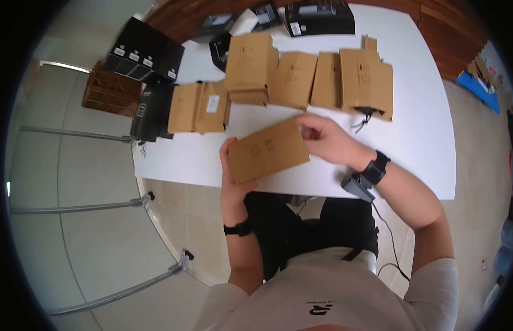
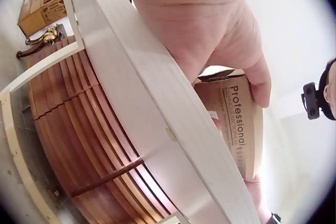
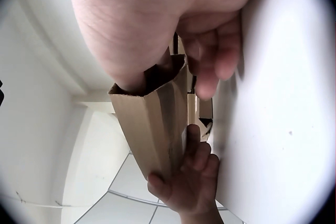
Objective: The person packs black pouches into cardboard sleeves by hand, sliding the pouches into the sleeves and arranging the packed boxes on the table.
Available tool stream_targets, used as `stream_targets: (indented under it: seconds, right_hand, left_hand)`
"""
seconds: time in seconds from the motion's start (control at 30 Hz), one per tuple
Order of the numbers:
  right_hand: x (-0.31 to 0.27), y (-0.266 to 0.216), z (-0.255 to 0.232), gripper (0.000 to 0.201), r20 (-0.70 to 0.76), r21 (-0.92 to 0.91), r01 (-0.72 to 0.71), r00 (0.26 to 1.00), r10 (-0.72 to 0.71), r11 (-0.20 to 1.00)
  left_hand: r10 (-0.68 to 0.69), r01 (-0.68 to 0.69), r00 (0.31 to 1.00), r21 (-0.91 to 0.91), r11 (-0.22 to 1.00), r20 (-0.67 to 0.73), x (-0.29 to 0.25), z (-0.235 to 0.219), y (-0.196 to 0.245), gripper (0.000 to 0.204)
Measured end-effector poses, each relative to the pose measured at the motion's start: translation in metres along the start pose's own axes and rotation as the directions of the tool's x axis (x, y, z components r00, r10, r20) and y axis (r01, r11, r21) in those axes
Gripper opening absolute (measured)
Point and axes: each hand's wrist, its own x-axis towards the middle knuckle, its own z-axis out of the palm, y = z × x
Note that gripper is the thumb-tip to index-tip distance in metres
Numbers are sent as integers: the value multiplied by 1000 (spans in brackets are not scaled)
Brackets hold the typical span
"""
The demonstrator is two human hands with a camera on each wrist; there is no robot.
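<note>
A brown cardboard box [image 1: 270, 153] with dark print is held tilted above the table's front edge. My left hand [image 1: 234, 190] grips its left end, with fingers along the far side and thumb at the near side. At the right end, my right hand [image 1: 329, 142] meets the open mouth of the box [image 3: 157, 124]. In the right wrist view its thumb and index finger reach inside, while the other fingers [image 3: 227, 62] hang loosely curled outside. What those two fingertips touch is hidden, so I cannot tell whether they pinch anything. Lettering reading "Professional" [image 2: 236, 113] shows in the left wrist view.
Several similar cardboard boxes [image 1: 295, 80] stand behind on the white table [image 1: 416, 143], some stacked. Black boxes [image 1: 149, 49] line the left and back. A black cord [image 1: 362, 122] protrudes below the right-hand boxes. A cable [image 1: 397, 243] runs from my right wrist camera.
</note>
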Motion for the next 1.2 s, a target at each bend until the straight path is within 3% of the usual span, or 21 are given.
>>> stream_targets:
  seconds: [0.07,0.17,0.27,0.4,0.63,0.73,0.83,0.93,1.03,1.1,1.2]
  right_hand:
    - [-1,-10,-1,38,21,-28,-19,1000,20,999]
    - [1,-3,-1,41,40,-18,-38,998,39,999]
    - [-1,-11,-2,38,62,-79,-96,993,101,992]
    - [-1,-10,0,41,117,-106,-12,993,24,994]
    - [3,-5,-1,37,66,-80,7,998,-2,997]
    - [2,-4,0,35,56,-17,77,996,-76,997]
    - [-2,-13,0,31,78,-98,56,996,-48,994]
    - [-3,-17,1,28,47,-95,123,992,-119,988]
    - [-1,-13,-3,35,-1,39,166,986,-166,985]
    - [1,-13,-6,43,11,212,49,999,-53,976]
    - [2,-10,-3,54,7,286,10,1000,-13,958]
  left_hand:
    - [36,-35,999,-75,997,22,3,0,2,103]
    - [54,-53,998,-50,997,26,6,0,2,102]
    - [9,-8,1000,-135,991,11,6,1,3,101]
    - [79,-73,991,-62,995,105,4,0,3,107]
    - [97,-91,985,-50,995,143,6,-1,2,111]
    - [123,-125,984,8,992,131,5,0,0,112]
    - [80,-77,996,-65,995,44,3,2,0,109]
    - [82,-88,995,-103,991,-63,5,-1,-3,102]
    - [148,-158,987,-225,961,-61,7,-14,-12,94]
    - [215,-198,974,-189,962,76,9,-18,-13,98]
    - [217,-216,976,-49,975,16,5,-11,-8,101]
